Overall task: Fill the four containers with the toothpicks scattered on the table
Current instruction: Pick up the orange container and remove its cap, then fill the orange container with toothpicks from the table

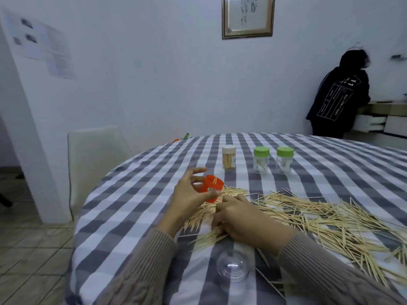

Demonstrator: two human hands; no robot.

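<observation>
The left hand point(189, 192) is clamping a small orange plastic cup-shaped container point(211, 187) between thumb and curled fingers, tilting it so its open mouth is facing right, with a few pale sticks showing inside the rim. The right hand point(237, 219) is lying knuckles-up just beside it, fingers curled down into a heap of thin wooden toothpicks point(319, 216); whether those fingers are pinching anything cannot be told, since they are hiding their own tips. The toothpicks are spreading in a wide scatter from under both hands out toward the right edge of the round table, which is wearing a grey-and-white checked cloth point(141, 194). Near the table's front edge, between the two ribbed beige sleeves, a clear domed plastic lid point(233, 267) is resting on the cloth. Farther back, a clear jar with a white cap point(229, 157) is standing upright, packed with toothpicks, and to its right two clear jars with green caps point(273, 159) are standing side by side, nearly bare inside. A white chair point(94, 155) is sitting at the table's left. A person in dark clothing point(339, 100) is standing at the far right.
</observation>
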